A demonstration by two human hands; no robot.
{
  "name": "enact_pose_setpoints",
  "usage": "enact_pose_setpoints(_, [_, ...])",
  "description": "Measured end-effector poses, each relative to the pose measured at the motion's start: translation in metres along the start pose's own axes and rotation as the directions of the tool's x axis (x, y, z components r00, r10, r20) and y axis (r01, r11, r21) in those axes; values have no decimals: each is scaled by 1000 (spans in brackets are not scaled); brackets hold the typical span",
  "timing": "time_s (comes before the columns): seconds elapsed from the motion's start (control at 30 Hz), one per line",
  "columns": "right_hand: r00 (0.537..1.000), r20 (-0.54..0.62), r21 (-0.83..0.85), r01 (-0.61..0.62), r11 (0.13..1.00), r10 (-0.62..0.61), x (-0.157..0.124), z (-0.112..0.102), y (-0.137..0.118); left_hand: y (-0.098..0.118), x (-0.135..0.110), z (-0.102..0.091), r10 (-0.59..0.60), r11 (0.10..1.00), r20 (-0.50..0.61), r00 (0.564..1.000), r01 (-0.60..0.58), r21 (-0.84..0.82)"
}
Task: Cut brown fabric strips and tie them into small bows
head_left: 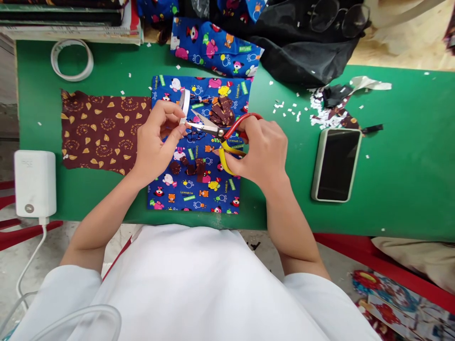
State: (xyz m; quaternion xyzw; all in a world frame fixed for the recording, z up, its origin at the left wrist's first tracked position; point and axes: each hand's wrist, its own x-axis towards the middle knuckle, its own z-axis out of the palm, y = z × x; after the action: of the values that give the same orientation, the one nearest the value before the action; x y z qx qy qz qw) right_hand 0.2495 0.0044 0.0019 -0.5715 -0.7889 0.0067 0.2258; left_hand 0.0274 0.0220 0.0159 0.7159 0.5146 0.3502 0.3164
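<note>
Spanning the view, the green table (401,156) has its near edge against the person's white top. It is bare at the right, and between the fabrics and the smartphone (337,163).

A black cloth (302,52) overhangs the far edge. The blue cartoon-print fabric (199,189) lies flat at centre, reaching the near edge. The brown patterned fabric (103,132) lies just beside it on the left. A white charger (34,182) sits off the table's left edge, and a tape roll (72,60) lies at the far left corner.

The right hand (265,154) is closed through the red and yellow handles of the scissors (220,132), whose blades are parted. The left hand (156,139) pinches a white strip (184,105) upright between thumb and fingertips. The strip's lower end meets the blade tips above the blue fabric. Brown scraps (222,111) lie just beyond.
</note>
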Motion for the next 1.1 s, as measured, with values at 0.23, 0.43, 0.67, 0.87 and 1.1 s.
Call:
enact_pose_setpoints(0.23, [998, 58, 38, 10, 999, -13, -4, 10, 4, 1, -3, 2, 12, 1000, 50, 999, -10, -23])
enact_pose_setpoints(0.43, [998, 60, 16, 4, 1000, -5, -1, 9, 7, 3, -2, 1, -14, 998, 70, 997, 18, -53])
enact_pose_setpoints(0.67, [998, 58, -29, 22, 999, -20, -1, 8, 8, 2, -1, 1, -6, 998, 72, 997, 10, -56])
enact_pose_setpoints(0.87, [995, 95, -45, 23, 999, -19, 0, 6, 8, 3, -1, 0, -8, 999, 93, 996, 12, -43])
enact_pose_setpoints(1.1, [991, 127, -104, 52, 993, -39, 1, 3, 7, 2, -1, 0, 16, 996, 68, 998, -10, -88])
